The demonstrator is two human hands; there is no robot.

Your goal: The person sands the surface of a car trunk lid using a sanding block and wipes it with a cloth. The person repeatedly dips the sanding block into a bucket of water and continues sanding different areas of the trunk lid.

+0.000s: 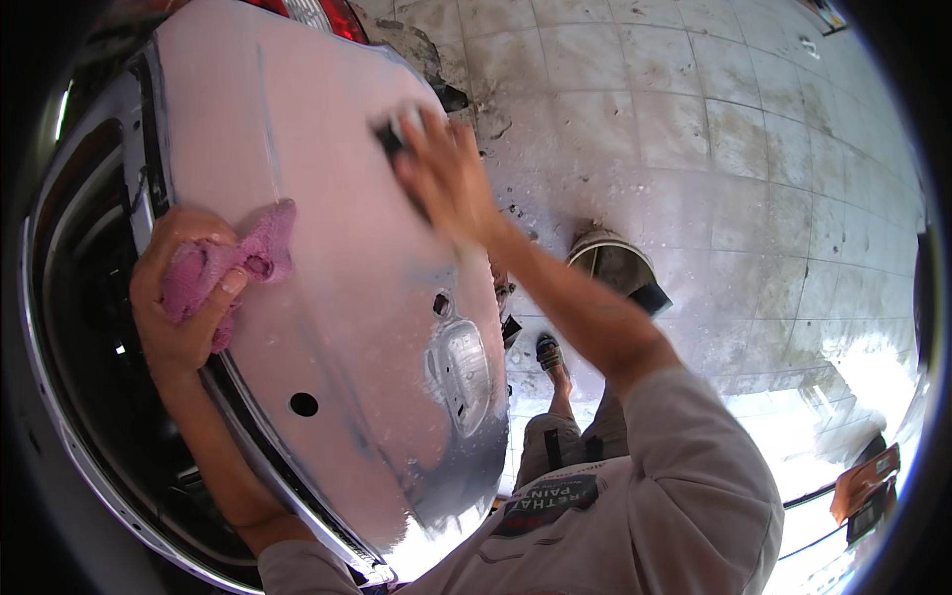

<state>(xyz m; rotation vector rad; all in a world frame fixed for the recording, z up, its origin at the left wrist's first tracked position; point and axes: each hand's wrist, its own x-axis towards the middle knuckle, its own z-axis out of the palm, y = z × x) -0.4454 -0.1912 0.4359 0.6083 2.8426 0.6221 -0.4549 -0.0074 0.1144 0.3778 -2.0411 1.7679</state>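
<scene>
My left hand [171, 317] grips a crumpled pink cloth [266, 246] at the edge of a car's body panel [317, 149], beside the dark window glass. The panel is coated in dull pink, with grey patches showing through. On its far right part, my right hand [454, 178] presses a dark sanding block [387, 137] against the surface. Motion blurs this hand, and its fingers partly cover the block. Nearer to me, the panel has a bare silvery handle recess [461, 372] and a round black hole [302, 405].
A bucket [643, 260] stands on the wet, dirty tiled floor [734, 169], right of the car and under my right forearm. A red tail light [342, 20] shows at the far end of the panel. Dark window glass [84, 288] lies left. A brown-and-black object [868, 486] sits far right.
</scene>
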